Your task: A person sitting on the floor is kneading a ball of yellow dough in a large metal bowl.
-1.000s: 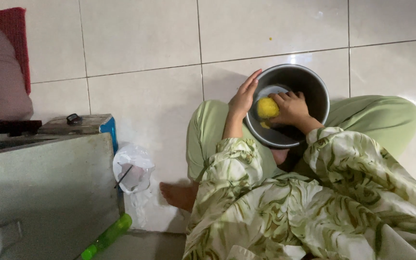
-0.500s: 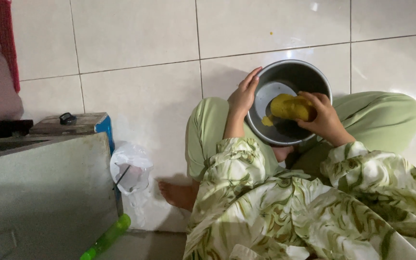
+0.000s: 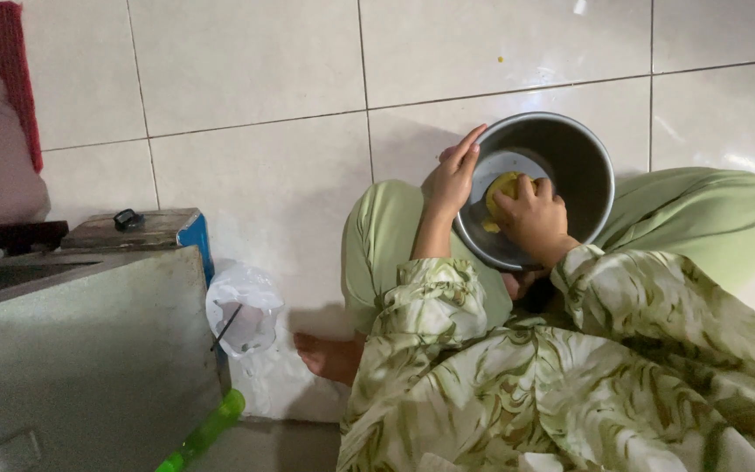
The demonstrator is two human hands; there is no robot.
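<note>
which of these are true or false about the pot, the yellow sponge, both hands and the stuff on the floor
1. The left hand rests on the rim of the metal pot. True.
2. The right hand presses a yellow sponge inside the pot. True.
3. The pot stands on a wooden table. False: it sits low between the person's knees, over the white tiled floor.
4. The sponge lies on the tiles beside the pot. False: it is inside the pot, under the right hand's fingers.
5. A clear plastic bag lies on the floor beside the grey metal box. True.
</note>
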